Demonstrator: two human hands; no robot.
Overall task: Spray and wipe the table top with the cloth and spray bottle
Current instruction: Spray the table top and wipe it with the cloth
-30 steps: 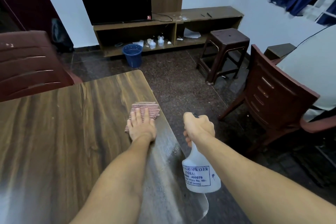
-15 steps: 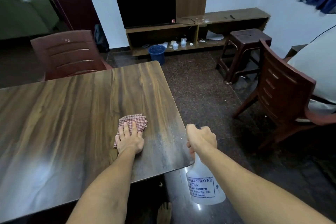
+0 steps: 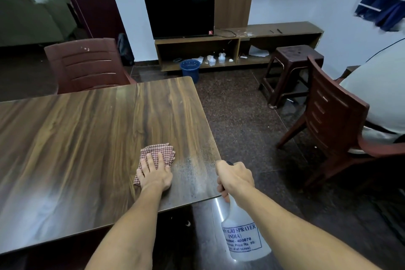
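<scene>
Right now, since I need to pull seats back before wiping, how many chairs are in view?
2. One chair stands at the far edge of the table; the other chair is on the floor to the right, with someone seated. Others may be hidden.

The cloth lies on the table near its front right corner, under the left hand. Just right of the table's edge, the right hand holds the spray bottle.
</scene>
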